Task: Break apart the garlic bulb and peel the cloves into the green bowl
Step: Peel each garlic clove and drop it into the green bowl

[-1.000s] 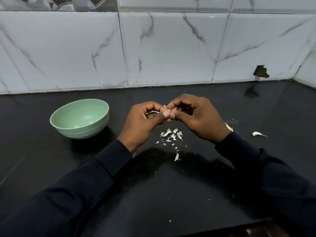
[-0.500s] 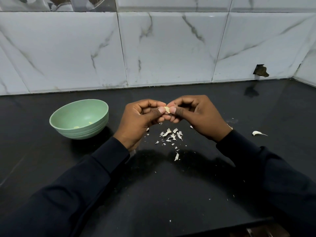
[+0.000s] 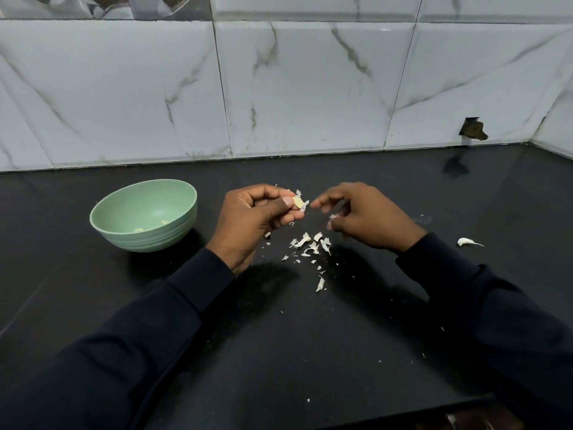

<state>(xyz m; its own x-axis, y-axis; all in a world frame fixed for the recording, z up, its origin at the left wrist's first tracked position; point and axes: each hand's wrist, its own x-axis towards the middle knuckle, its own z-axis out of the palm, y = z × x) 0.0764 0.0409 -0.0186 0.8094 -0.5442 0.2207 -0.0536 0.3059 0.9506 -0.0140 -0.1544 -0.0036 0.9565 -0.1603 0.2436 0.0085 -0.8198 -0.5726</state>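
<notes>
Head view.
- Left hand (image 3: pixel 257 218): its grip is pinching a clove (image 3: pixel 298 202) between thumb and fingertips, above the surface (image 3: pixel 310 336). Skin flakes are hanging off the clove.
- Right hand (image 3: pixel 369 218): its grip is hanging loosely curled just beside the clove, apart from it, holding nothing that shows plainly.
- Bowl (image 3: pixel 148 240): sitting left of the left hand, two pale pieces (image 3: pixel 139 230) lying inside.
- Peel scraps (image 3: pixel 311 243): lying scattered below and between the hands.
- Second clove (image 3: pixel 466 242): lying unpeeled near the right sleeve (image 3: pixel 465 290).

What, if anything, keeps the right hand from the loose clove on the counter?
Probably nothing; yes, it looks reachable. The right hand is near, and the clove lies alone on the counter beside that arm's sleeve, nothing between them.
</notes>
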